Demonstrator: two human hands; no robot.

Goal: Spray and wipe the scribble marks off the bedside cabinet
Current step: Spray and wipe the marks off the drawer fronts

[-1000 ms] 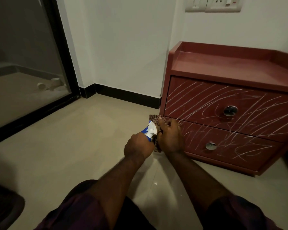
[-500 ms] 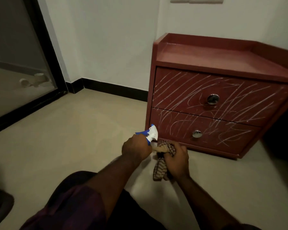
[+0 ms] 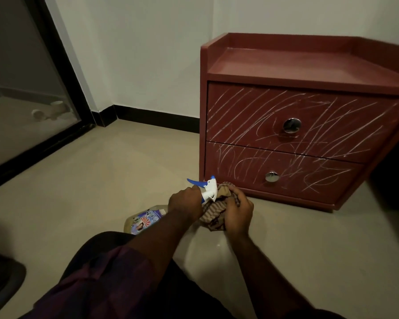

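Observation:
The red bedside cabinet (image 3: 293, 63) stands against the wall at the right, with white scribble marks (image 3: 247, 116) across both drawer fronts. My left hand (image 3: 184, 202) grips the neck of a spray bottle (image 3: 145, 221) with a white and blue trigger head (image 3: 209, 189); the bottle lies tilted low over the floor. My right hand (image 3: 236, 214) holds a bunched striped cloth (image 3: 213, 211) right at the spray nozzle, just in front of the cabinet's lower left corner.
A glass door with a black frame (image 3: 65, 72) fills the left side. A black skirting (image 3: 154, 119) runs along the white wall. A dark object (image 3: 2, 282) lies on the beige floor at bottom left. My knees are at the bottom.
Both hands have drawn back from the lower drawer and dropped toward the floor. The bottle's body has come into sight under my left forearm. The cloth stays at the nozzle.

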